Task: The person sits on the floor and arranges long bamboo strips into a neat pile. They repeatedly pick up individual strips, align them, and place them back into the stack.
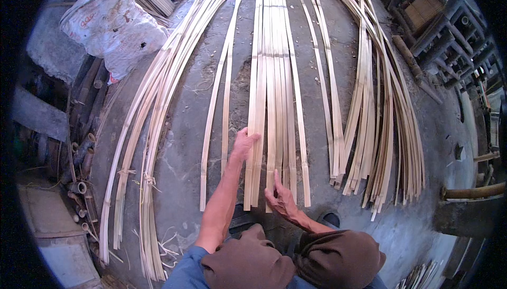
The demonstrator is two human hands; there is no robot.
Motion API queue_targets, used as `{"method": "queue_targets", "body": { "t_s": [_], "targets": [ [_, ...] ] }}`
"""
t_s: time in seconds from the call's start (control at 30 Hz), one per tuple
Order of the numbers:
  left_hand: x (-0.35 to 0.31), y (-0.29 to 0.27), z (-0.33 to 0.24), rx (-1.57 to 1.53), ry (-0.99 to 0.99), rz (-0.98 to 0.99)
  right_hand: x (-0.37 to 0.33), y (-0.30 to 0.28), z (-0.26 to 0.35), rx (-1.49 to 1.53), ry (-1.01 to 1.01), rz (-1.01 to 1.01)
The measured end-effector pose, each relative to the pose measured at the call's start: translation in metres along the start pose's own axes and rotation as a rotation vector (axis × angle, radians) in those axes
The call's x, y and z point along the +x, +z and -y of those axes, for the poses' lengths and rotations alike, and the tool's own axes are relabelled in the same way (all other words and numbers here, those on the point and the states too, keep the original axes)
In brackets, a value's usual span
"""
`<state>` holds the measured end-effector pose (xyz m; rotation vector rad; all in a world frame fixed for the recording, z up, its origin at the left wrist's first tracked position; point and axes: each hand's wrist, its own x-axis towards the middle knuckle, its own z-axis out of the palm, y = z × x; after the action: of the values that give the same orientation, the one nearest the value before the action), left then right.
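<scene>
A row of long, pale split bamboo strips (pixel 272 93) runs away from me over the floor, side by side. My left hand (pixel 245 144) is closed on the left strips of this row, its thumb lying across them. Nearer to my knees, my right hand (pixel 281 202) pinches the near end of a bamboo strip (pixel 270 183) in the middle of the row, thumb pointing up. Some of its fingers are hidden under the strip. A few single strips (pixel 213 109) lie apart on the left, and others (pixel 323 78) on the right.
Bundles of bamboo strips lie at the left (pixel 158 83), partly tied, and at the right (pixel 393 104). A dirty white sack (pixel 113 27) stands at the far left above bamboo poles (pixel 87 157). Dark racks (pixel 449 35) line the right side. Shavings (pixel 168 249) litter the concrete floor (pixel 179 183).
</scene>
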<state>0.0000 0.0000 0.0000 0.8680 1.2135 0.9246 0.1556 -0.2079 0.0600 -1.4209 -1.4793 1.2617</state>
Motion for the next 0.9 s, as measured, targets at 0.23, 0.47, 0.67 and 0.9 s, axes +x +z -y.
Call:
{"method": "queue_targets", "body": {
  "t_s": [0.23,0.47,0.67,0.9],
  "targets": [
    [-0.002,-0.009,-0.005,0.173,0.027,-0.084,0.014,-0.004,0.007,-0.071,-0.047,-0.044],
    [0.008,0.029,-0.008,0.241,0.144,-0.176,0.034,-0.002,0.006,0.077,-0.086,-0.041],
    [0.025,0.042,-0.005,0.149,0.109,-0.216,0.042,-0.007,0.013,0.040,-0.002,-0.052],
    [0.012,0.017,0.010,0.250,0.167,-0.247,0.030,-0.004,-0.025,-0.106,-0.021,0.058]
  ]
}}
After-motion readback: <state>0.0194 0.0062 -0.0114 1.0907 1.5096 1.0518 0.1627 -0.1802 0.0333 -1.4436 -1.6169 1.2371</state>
